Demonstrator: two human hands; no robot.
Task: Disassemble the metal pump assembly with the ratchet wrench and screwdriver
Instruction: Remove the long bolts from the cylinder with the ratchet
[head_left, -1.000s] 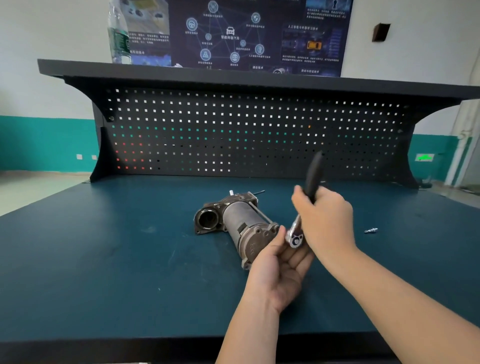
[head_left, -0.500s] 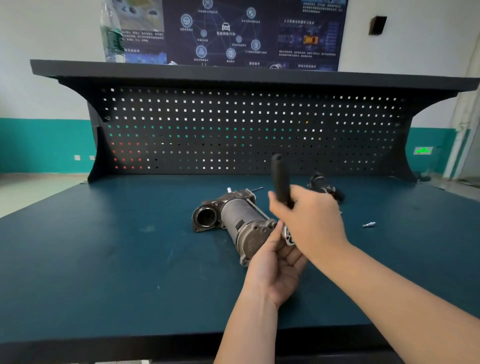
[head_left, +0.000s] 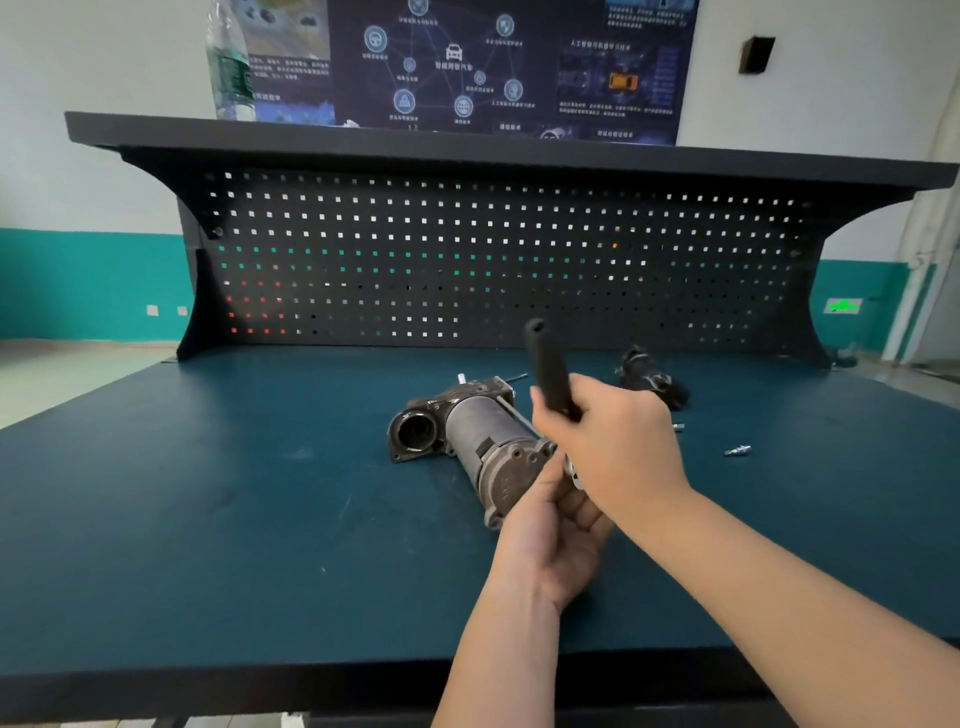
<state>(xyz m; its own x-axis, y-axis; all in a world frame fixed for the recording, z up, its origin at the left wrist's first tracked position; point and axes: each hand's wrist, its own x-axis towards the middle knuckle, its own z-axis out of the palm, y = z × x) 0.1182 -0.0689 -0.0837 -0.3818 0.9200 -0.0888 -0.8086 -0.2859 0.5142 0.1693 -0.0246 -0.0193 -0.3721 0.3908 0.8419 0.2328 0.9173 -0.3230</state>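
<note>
Clasped in the right hand (head_left: 618, 452), the black-handled ratchet wrench (head_left: 549, 371) is met by left-hand (head_left: 550, 540) fingers pinching its head beside the grey cylindrical metal pump assembly (head_left: 478, 441), mid-surface.

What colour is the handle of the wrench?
Black, seen in the head view: the wrench handle sticks up from the right hand.
</note>
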